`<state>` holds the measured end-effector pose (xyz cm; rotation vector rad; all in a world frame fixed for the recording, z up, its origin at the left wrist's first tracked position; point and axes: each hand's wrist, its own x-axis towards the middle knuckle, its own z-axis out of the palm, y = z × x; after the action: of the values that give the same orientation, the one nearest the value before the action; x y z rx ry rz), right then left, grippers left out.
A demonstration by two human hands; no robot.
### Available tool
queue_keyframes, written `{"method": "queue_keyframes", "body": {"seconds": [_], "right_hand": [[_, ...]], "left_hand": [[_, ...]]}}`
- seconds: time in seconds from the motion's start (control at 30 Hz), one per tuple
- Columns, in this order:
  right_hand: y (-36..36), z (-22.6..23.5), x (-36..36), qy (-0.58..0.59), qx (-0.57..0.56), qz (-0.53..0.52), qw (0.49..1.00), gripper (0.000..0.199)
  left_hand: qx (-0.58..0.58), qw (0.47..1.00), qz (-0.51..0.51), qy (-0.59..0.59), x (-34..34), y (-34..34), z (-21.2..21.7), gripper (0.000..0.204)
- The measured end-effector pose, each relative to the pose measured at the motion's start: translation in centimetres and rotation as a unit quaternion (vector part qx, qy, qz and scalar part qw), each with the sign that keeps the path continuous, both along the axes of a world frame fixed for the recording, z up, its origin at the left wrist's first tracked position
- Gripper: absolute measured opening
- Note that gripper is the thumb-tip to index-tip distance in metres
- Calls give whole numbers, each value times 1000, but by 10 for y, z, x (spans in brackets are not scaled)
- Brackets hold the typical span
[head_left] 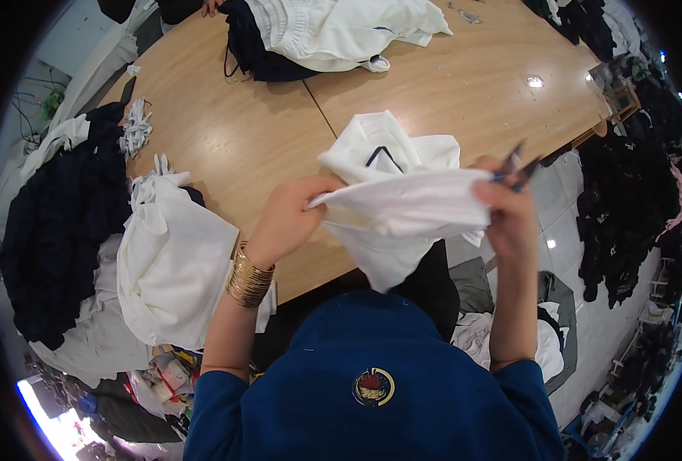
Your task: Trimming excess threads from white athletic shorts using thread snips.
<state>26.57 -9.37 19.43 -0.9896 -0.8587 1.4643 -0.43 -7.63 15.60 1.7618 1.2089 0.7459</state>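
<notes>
A white garment [414, 201] with a dark stripe on it is stretched between my two hands over the table's near edge. My left hand [288, 221], with a stack of gold bangles [249, 278] at the wrist, pinches the garment's left end. My right hand [507, 213], blurred by motion, grips the other end. Dark-bladed snips [519, 167] with a bit of blue stick out from the right hand, blades pointing up and away. Part of the cloth rests on the table and part hangs toward my lap.
White and navy garments [321, 34] lie at the wooden table's [225, 123] far side, near another person's hand [211, 8]. A white cloth pile [173, 265] and dark clothes [64, 219] stand at left. Black clothes [625, 215] are at right; a grey container [562, 326] holds white cloth.
</notes>
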Motion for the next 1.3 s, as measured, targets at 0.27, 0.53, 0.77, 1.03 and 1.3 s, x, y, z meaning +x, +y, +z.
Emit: {"method": "queue_keyframes", "body": {"seconds": [0.27,0.53,0.77,1.03,1.3], "right_hand": [[-8,1,42,51,-51,-85,994,10],[-15,1,47,35,-74,-75,994,10],[-15,4,44,42,-59,-48,996,9],[-16,6,44,17,-71,-99,992,8],[-16,5,47,13,-68,-98,993,8]], "left_hand": [[-84,988,93,-93,-60,13,12,24],[-127,970,125,-163,-77,13,27,19],[-135,964,142,-182,-80,9,30,19],[-140,960,137,-199,-78,9,32,18],[-143,958,136,-208,-78,7,37,17]]}}
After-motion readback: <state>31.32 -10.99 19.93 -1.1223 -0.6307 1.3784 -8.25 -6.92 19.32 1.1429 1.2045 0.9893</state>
